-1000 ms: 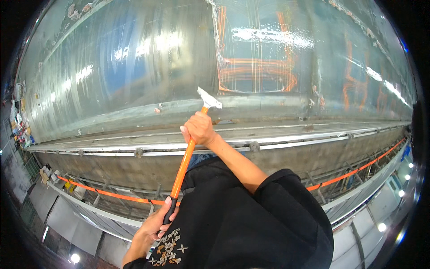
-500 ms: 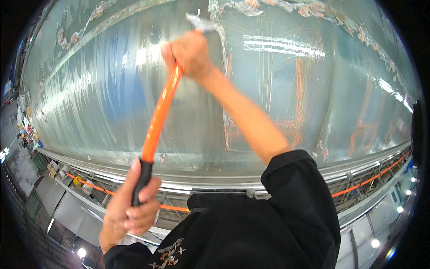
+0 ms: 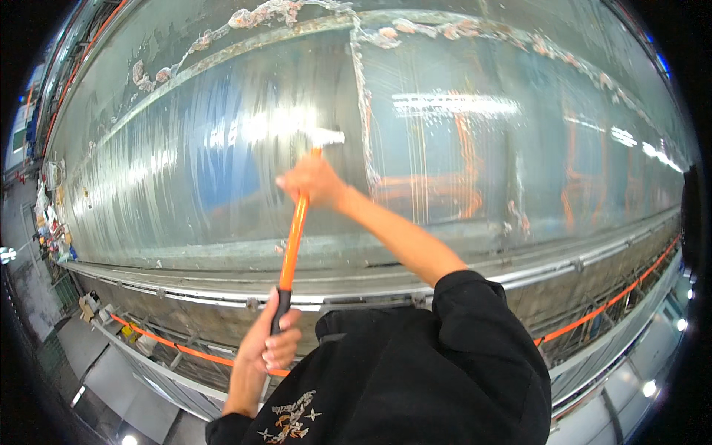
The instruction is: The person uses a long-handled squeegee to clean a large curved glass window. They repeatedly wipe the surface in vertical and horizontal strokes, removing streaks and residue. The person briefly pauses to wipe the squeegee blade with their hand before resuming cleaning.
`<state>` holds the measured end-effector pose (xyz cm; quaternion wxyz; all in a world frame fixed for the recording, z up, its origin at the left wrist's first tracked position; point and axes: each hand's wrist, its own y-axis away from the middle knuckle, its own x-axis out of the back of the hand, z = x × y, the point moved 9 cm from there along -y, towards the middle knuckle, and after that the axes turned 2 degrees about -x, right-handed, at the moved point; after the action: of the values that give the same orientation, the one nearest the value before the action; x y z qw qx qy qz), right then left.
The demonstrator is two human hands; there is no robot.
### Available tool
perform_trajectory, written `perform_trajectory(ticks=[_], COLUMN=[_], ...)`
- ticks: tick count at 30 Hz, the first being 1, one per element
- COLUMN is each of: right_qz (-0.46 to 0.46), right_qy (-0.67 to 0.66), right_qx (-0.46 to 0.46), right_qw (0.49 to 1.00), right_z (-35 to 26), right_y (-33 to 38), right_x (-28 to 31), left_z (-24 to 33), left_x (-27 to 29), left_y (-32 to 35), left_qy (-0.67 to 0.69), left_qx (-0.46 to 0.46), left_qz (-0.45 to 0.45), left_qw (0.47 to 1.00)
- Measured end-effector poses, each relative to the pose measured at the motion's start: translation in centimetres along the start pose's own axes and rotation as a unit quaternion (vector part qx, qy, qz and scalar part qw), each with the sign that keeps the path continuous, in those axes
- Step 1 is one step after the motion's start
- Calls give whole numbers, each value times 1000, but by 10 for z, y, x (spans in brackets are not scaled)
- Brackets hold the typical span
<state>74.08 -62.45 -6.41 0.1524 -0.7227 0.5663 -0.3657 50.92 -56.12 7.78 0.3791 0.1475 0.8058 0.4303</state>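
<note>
Both my hands are closed round a long-handled scraper (image 3: 295, 241) with an orange shaft, a black end grip and a pale, slightly blurred metal head. Low on the shaft, my left hand (image 3: 273, 343) wraps the black grip, thumb along it. My right hand (image 3: 315, 182) grips the orange shaft just below the head. The head is over a broad, shiny grey-green surface (image 3: 437, 148), seemingly touching it. Wet-looking streaks cover the left part of that surface. Lumpy whitish-pink residue (image 3: 361, 96) runs in a ridge right of the head.
More lumpy residue (image 3: 475, 31) lines the far part of the surface. A metal rail (image 3: 185, 294) edges the near side, with an orange strip (image 3: 178, 346) below it. Assorted items (image 3: 55, 233) lie beyond the left end. Bright lights reflect off the surface.
The scraper head and my right hand have come nearer to me, down the view. My left hand has shifted right and lower. The whole view has shifted slightly; both grips remain closed.
</note>
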Motion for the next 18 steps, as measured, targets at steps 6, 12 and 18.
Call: perform_trajectory(ticks=[6, 12, 18], right_qz=[-30, -33, 29], right_qy=[70, 62, 80], right_qx=[-126, -143, -110], right_qw=[989, 987, 990], right_z=[-163, -193, -127], right_y=[133, 178, 143], right_x=[18, 38, 47], left_z=[-138, -171, -123], left_x=[103, 111, 69], left_y=[60, 62, 39], left_qy=[-117, -193, -168], left_qx=[88, 120, 119], left_qz=[120, 133, 133], left_qw=[982, 965, 969])
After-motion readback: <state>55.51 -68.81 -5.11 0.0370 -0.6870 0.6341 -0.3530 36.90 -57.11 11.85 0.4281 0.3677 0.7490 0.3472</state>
